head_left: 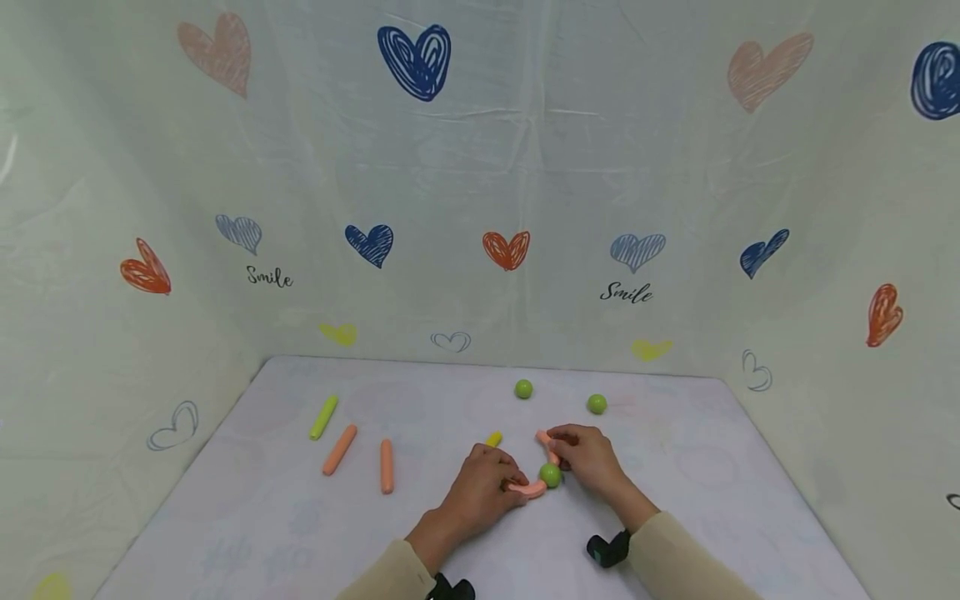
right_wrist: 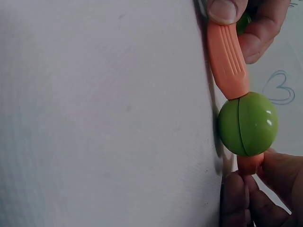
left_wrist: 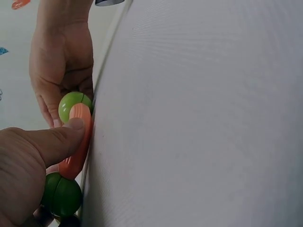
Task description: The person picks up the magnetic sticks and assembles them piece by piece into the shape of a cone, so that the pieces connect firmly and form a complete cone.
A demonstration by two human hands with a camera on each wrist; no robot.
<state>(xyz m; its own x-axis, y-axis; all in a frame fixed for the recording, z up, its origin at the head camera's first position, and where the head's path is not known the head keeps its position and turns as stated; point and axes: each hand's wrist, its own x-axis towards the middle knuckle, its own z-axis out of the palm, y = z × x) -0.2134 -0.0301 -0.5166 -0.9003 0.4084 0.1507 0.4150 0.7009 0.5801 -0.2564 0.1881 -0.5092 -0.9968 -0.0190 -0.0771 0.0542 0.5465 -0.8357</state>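
In the head view, my left hand (head_left: 480,492) pinches a curved orange rod (head_left: 531,490) between thumb and fingers. One end of this rod meets a shiny green ball (head_left: 551,476). My right hand (head_left: 592,458) pinches a second orange rod (head_left: 543,437), which also meets that ball. The right wrist view shows the ball (right_wrist: 247,124) between the grooved rod (right_wrist: 227,59) and the short visible end of the other rod (right_wrist: 250,163). Another green ball (left_wrist: 62,195) sits at the near end of the left rod, by my left fingers. A yellow rod (head_left: 493,438) is partly hidden behind my left hand.
On the white table lie two straight orange rods (head_left: 341,450) and a yellow-green rod (head_left: 324,417) to the left. Two green balls (head_left: 523,389) rest toward the back. A heart-printed curtain (head_left: 525,183) surrounds the table.
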